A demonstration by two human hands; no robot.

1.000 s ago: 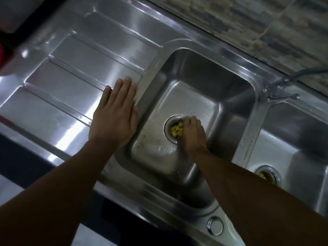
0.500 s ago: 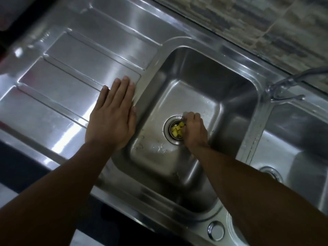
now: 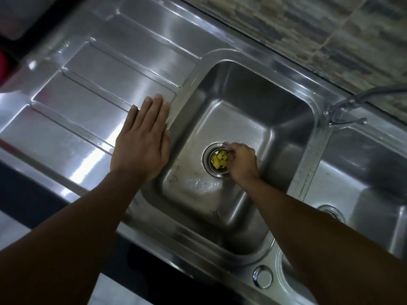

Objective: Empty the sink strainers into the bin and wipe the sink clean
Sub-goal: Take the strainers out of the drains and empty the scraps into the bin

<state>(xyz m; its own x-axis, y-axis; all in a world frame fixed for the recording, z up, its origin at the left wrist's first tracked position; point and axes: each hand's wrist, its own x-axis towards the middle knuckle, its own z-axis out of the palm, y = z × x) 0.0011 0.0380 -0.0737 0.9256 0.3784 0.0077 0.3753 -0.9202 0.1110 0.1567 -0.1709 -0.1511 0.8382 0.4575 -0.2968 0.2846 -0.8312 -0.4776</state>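
A steel double sink fills the view. In the left basin (image 3: 248, 111) a round strainer (image 3: 211, 160) sits in the drain and holds several yellow food cubes (image 3: 219, 160). My right hand (image 3: 242, 162) is curled at the strainer's right rim, its fingertips pinched on the edge. My left hand (image 3: 142, 138) lies flat, fingers together, on the drainboard (image 3: 92, 84) beside the basin's left rim. The right basin (image 3: 363, 179) has a second strainer (image 3: 331, 211), half hidden behind my right forearm.
A tap (image 3: 343, 108) rises behind the divider between the basins, its spout reaching right. A round overflow cap (image 3: 262, 276) sits on the front rim. A tiled wall (image 3: 308, 25) runs along the back. A red object (image 3: 3, 67) shows at the left edge.
My right hand's fingers have curled from lying flat over the strainer to pinching its right rim. My left hand has stayed put on the drainboard.
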